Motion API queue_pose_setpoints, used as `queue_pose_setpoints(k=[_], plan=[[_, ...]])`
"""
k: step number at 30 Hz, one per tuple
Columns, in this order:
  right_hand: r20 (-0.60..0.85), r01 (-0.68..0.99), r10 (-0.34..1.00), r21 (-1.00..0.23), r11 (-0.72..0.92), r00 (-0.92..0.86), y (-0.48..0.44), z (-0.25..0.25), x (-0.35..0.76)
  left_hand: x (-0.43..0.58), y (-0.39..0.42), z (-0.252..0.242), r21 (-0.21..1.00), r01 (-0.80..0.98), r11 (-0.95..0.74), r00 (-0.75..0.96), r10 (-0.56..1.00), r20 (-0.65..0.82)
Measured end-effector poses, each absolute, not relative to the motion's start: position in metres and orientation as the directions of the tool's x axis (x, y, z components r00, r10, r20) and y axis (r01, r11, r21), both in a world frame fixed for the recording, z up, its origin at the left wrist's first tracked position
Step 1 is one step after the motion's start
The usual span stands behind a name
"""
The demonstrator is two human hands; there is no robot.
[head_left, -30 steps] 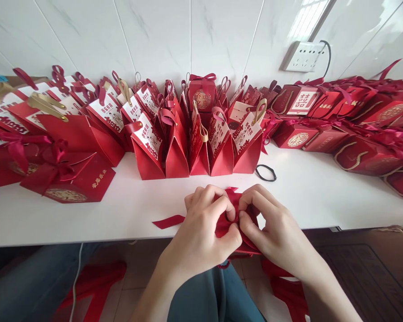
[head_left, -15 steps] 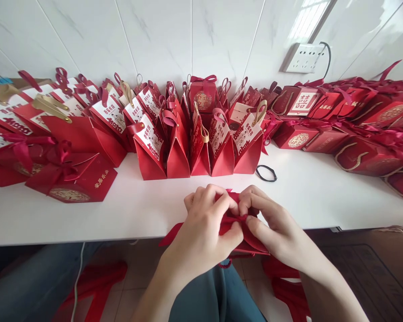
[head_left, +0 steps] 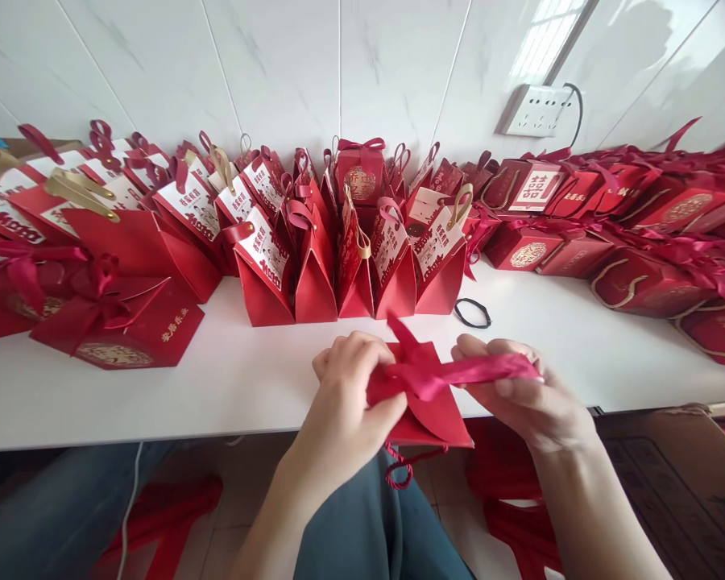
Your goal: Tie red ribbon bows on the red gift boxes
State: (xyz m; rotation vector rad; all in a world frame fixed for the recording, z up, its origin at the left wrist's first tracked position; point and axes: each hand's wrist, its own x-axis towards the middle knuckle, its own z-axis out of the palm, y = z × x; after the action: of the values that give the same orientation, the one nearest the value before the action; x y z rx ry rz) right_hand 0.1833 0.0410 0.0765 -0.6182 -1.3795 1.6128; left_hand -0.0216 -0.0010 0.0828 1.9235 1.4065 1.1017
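Note:
A small red gift box [head_left: 436, 419] sits at the near edge of the white table [head_left: 254, 387], with a red ribbon [head_left: 459, 372] knotted over its top. My left hand [head_left: 347, 399] is closed, pinching the ribbon's left loop against the box. My right hand [head_left: 523, 395] is closed on the ribbon's right end, which is stretched out to the right across its fingers. A short ribbon tail [head_left: 402, 332] sticks up behind the knot. A red cord handle [head_left: 399, 471] hangs below the box.
Rows of red gift bags [head_left: 314, 258] and flat red boxes [head_left: 121, 326] line the back of the table against the tiled wall. A black hair tie [head_left: 472, 312] lies behind my hands. A wall socket [head_left: 535, 109] is at the upper right. More red ribbon [head_left: 169, 507] lies on the floor.
My hands have drawn apart: the right one has pulled a ribbon end out to the right, and the box has tipped toward me at the table edge.

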Motion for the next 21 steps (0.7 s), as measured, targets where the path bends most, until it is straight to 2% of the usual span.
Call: queue_pose_setpoints(k=[3, 8, 10, 14, 17, 21], plan=[[0.098, -0.324, 0.943, -0.946, -0.012, -0.320, 0.041, 0.070, 0.190, -0.023, 0.000, 0.077, 0.866, 0.389, -0.313, 0.019, 0.943, 0.333], [0.125, -0.229, 0.989, -0.968, 0.105, -0.075, 0.037, 0.069, 0.212, -0.029, 0.002, 0.072, 0.988, 0.034, -0.150, -0.172, 0.973, 0.154], [0.140, -0.245, 0.990, -0.960, 0.139, 0.013, 0.036, 0.067, 0.223, -0.036, 0.005, 0.071, 0.980, -0.155, -0.127, -0.187, 0.978, 0.097], [0.082, -0.410, 0.990, -0.904, 0.124, 0.119, 0.035, 0.066, 0.239, -0.053, 0.012, 0.076, 0.888, -0.451, -0.089, -0.118, 0.992, 0.040], [0.080, -0.465, 0.990, -0.877, 0.124, 0.114, 0.040, 0.069, 0.241, -0.058, 0.015, 0.086, 0.846, -0.519, -0.122, -0.143, 0.988, 0.055], [0.147, -0.470, 0.986, -0.866, 0.168, 0.082, 0.053, 0.081, 0.227, -0.059, 0.022, 0.105, 0.856, -0.476, -0.200, -0.259, 0.962, 0.081]])
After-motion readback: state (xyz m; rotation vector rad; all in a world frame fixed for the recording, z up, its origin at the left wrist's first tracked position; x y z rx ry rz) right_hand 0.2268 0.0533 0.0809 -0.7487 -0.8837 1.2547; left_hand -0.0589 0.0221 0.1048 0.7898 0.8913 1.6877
